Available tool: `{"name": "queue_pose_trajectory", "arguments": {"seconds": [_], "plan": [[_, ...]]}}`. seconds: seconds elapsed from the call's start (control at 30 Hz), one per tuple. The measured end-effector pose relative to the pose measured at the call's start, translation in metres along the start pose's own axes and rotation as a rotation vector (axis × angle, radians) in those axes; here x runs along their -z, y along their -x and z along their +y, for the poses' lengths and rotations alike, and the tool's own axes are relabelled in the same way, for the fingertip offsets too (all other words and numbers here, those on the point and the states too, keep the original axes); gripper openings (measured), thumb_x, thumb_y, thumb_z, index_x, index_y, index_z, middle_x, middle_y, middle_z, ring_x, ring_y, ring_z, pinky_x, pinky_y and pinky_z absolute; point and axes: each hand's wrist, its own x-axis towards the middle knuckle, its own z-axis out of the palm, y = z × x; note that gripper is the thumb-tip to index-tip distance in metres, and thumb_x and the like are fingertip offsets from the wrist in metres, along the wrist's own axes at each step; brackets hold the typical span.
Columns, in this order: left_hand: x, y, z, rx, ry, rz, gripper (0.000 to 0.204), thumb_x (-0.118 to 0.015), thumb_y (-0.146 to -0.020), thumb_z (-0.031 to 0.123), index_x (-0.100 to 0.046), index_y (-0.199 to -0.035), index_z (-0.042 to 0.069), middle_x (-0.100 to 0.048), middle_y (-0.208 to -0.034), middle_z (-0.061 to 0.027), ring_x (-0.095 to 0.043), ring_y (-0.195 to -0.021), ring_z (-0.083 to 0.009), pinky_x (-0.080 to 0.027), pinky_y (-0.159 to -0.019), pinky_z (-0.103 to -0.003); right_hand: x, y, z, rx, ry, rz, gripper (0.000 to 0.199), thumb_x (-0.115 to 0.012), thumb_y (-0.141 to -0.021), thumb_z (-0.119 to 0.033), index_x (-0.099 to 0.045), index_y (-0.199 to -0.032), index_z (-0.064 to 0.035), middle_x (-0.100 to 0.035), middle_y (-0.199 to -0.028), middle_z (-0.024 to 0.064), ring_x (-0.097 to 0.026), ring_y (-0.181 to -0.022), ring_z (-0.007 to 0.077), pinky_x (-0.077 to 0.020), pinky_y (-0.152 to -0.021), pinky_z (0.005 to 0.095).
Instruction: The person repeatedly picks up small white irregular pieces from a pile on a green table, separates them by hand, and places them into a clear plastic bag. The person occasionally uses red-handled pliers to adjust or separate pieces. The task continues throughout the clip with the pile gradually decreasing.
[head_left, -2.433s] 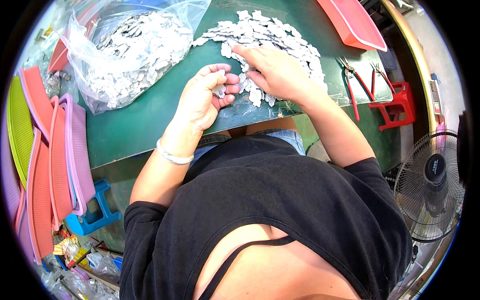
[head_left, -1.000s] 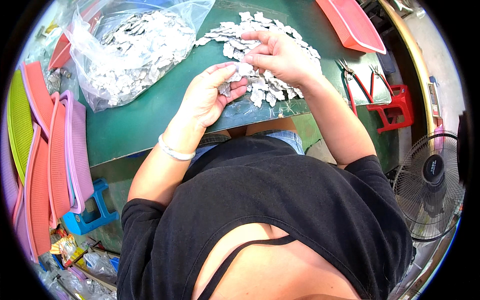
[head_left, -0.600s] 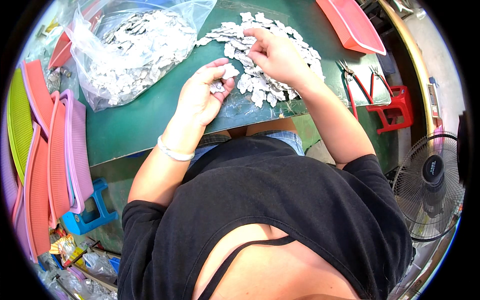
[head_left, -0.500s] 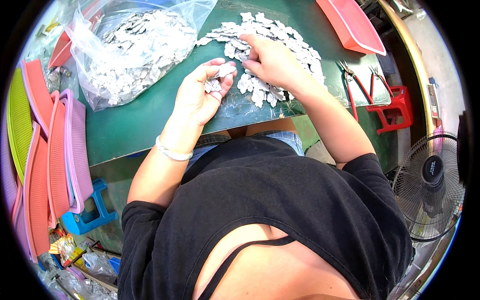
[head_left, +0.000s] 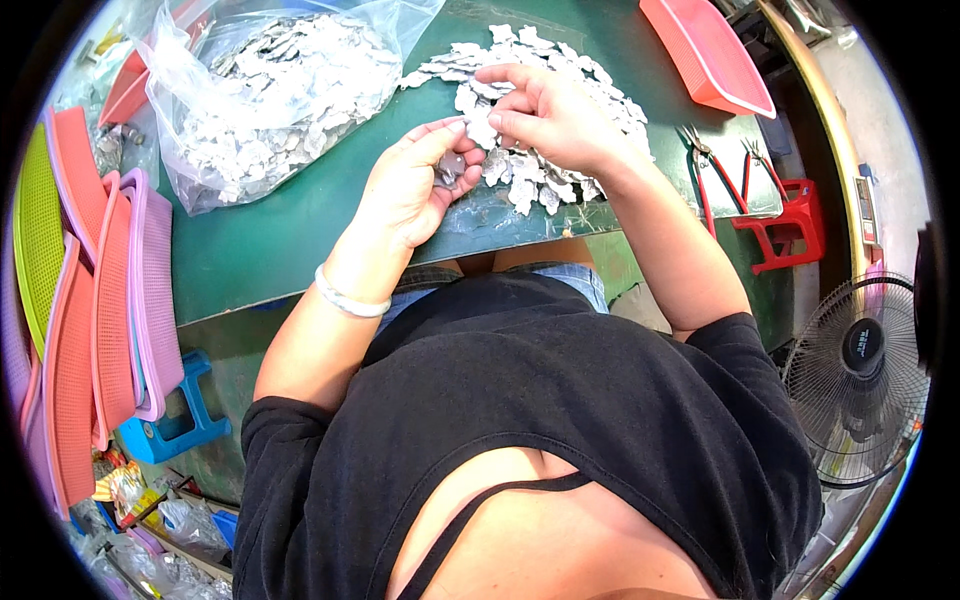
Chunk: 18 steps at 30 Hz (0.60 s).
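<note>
Your left hand (head_left: 412, 190) is palm-up, fingers curled round small grey pieces (head_left: 451, 168) (count unclear). Your right hand (head_left: 558, 115), palm down, index finger stretched out, pinches a white scalloped piece (head_left: 481, 129) at the thumb tip, beside the loose pile (head_left: 530, 45) on the green table (head_left: 260, 265).

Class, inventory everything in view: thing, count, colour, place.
Flat table: one, green, centre
Flat knobbly pieces: many, silvery, heaped, bagged
Plastic bag: one, transparent, left
Shallow plastic basket: one, pink, upper right
Perforated plastic baskets: several, orange, lilac, lime, far left
Metal pliers: two, red handles, right
Plastic stool: one, blue, lower left
Second stool: one, red, right
Caged fan: one, black, right
Mixed clutter: uncountable, multicoloured, lower left
Left hand: one, bare, holding a piece
Right hand: one, bare, over heap
</note>
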Motion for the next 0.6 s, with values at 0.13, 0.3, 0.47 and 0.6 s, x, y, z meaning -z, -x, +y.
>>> {"name": "queue_pose_trajectory", "arguments": {"seconds": [0.13,0.3,0.47,0.6], "plan": [[0.007,-0.003,-0.002,-0.002,-0.025,0.008,0.015,-0.057,-0.084,0.011,-0.052,-0.095,0.002,-0.057,-0.084,-0.0084,-0.057,-0.078,-0.0185,-0.049,-0.065,-0.027,0.001,0.003,0.004,0.124,0.163,-0.065,0.048,-0.058,-0.076,-0.004,-0.045,-0.122,-0.0027,-0.061,-0.082,0.0052,-0.056,-0.072,0.0127,-0.0449,-0.066,0.0259],[0.008,0.004,0.004,0.053,-0.017,0.057,0.013,-0.052,-0.085,0.010,-0.051,-0.095,0.003,-0.059,-0.094,-0.0116,-0.059,-0.080,-0.0194,-0.050,-0.064,-0.027,-0.008,0.009,0.009,0.326,0.603,-0.135,0.057,-0.064,-0.066,-0.002,-0.047,-0.121,-0.0063,-0.060,-0.090,0.0109,-0.055,-0.084,0.0286,-0.0444,-0.077,0.0370],[0.006,0.008,0.003,-0.022,-0.081,0.104,0.024,-0.050,-0.084,0.009,-0.050,-0.107,0.001,-0.059,-0.097,-0.0127,-0.059,-0.081,-0.0197,-0.050,-0.064,-0.028,-0.006,0.006,0.006,0.196,0.400,-0.125,0.052,-0.058,-0.069,0.002,-0.047,-0.120,-0.0043,-0.057,-0.077,0.0050,-0.055,-0.072,0.0161,-0.0444,-0.068,0.0273],[0.008,0.008,0.004,-0.001,-0.122,0.070,0.027,-0.050,-0.085,0.011,-0.049,-0.110,0.000,-0.059,-0.094,-0.0120,-0.059,-0.080,-0.0198,-0.050,-0.061,-0.028,-0.001,0.005,0.009,0.120,0.025,-0.100,0.048,-0.053,-0.074,0.004,-0.046,-0.121,-0.0017,-0.054,-0.072,-0.0006,-0.050,-0.066,0.0066,-0.0418,-0.062,0.0206]]}}
